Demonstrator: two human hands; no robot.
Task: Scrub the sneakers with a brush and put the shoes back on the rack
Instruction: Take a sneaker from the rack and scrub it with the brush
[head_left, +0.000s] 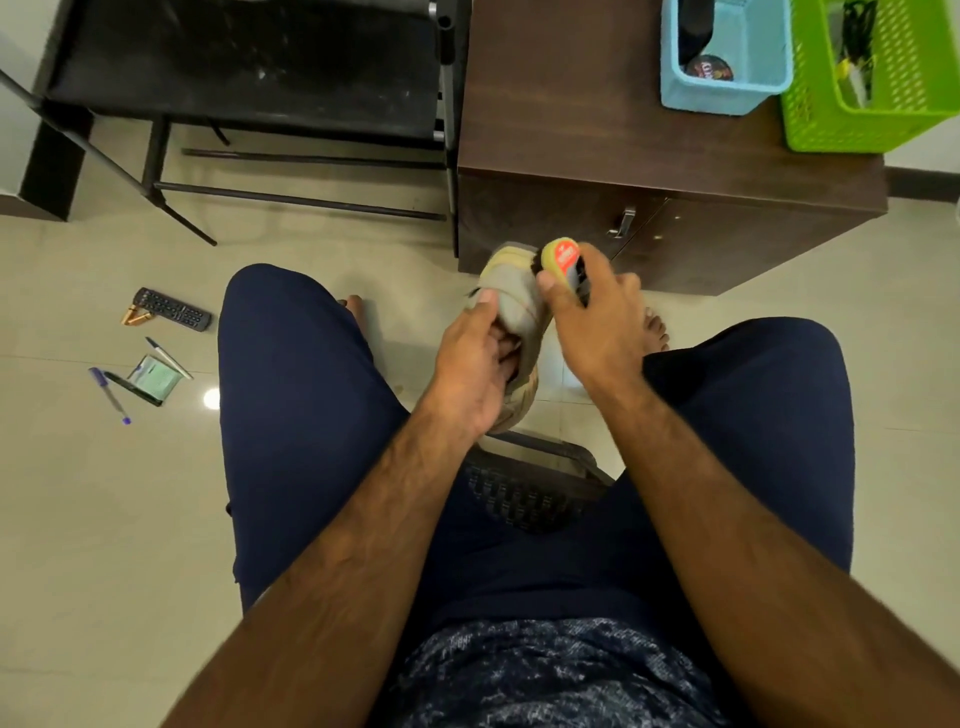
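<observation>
Head view: beige sneaker (511, 301) is held in the air between the knees, above the floor tiles, resting on nothing. Its long axis runs away from the body: heel end low and near, toe end up and far, close to the front of the brown counter (561, 104). Left hand (475, 364) grips the sneaker on its left side at the collar, thumb laid over the upper; fingers look tucked into the opening. Right hand (592, 322) clasps the shoe brush (563, 260), bristles against the right flank near the toe. Judgement: scrubbing step in hand; strokes should run along the long axis, toe to heel. Shoe rack (249, 67) lies far-left, on the left hand's side, so that hand is nearer for the return.
</observation>
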